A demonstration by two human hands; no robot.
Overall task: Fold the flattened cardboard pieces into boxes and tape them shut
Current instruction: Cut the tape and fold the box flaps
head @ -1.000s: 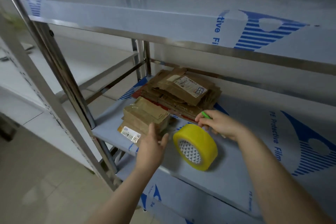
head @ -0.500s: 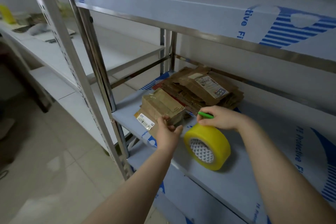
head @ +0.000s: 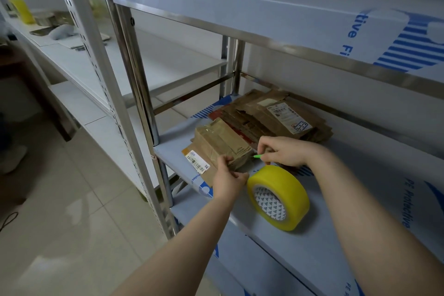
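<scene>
The left hand (head: 228, 180) has closed in from a second ago and its curled fingers now pinch the near edge of the small stack of flattened cardboard (head: 221, 144). The right hand (head: 286, 151) has slid leftward, and its thumb and forefinger are clamped on a thin green tool (head: 257, 156), whose tip pokes out just beside that stack's right corner. The yellow tape roll (head: 278, 197) stands on edge just right of the left fingers and below the right ones. Beyond the right fingers lies a larger pile of flattened boxes (head: 276, 118), all on the film-covered steel shelf (head: 336, 243).
</scene>
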